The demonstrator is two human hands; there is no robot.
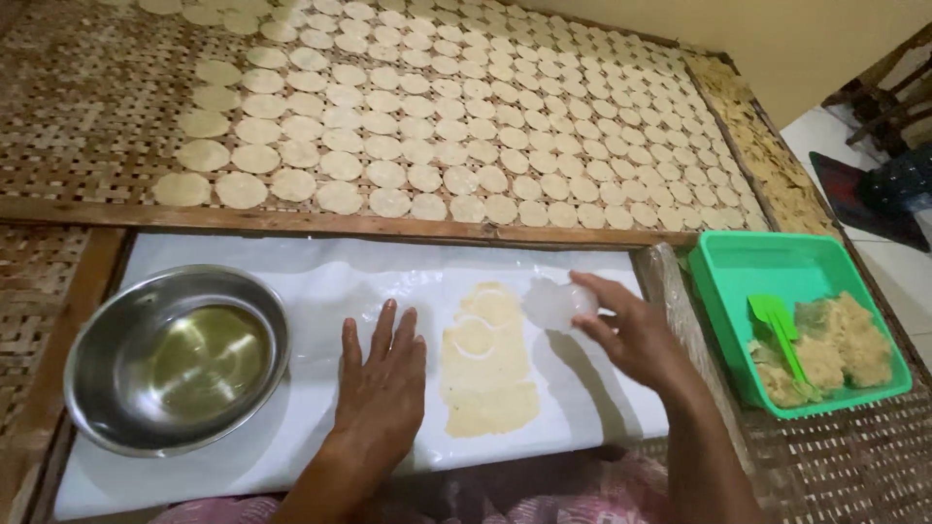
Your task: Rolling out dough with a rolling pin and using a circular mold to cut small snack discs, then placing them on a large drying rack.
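Observation:
My left hand [381, 380] lies flat, fingers apart, on a white plastic sheet [243, 446], just left of a flattened patch of pale yellow dough [488, 364] with round outlines pressed into it. My right hand [629, 328] hovers at the dough's upper right and holds a small clear round glass [553, 304], tipped on its side. It is blurred, so its mouth is hard to make out.
A steel bowl [107, 359] with oily liquid sits on the sheet at the left. A green plastic tray [738, 267] at the right holds lumps of dough and a green spatula [777, 325]. Beyond, a woven bamboo rack [87, 107] carries several rows of thin round dough discs [456, 126].

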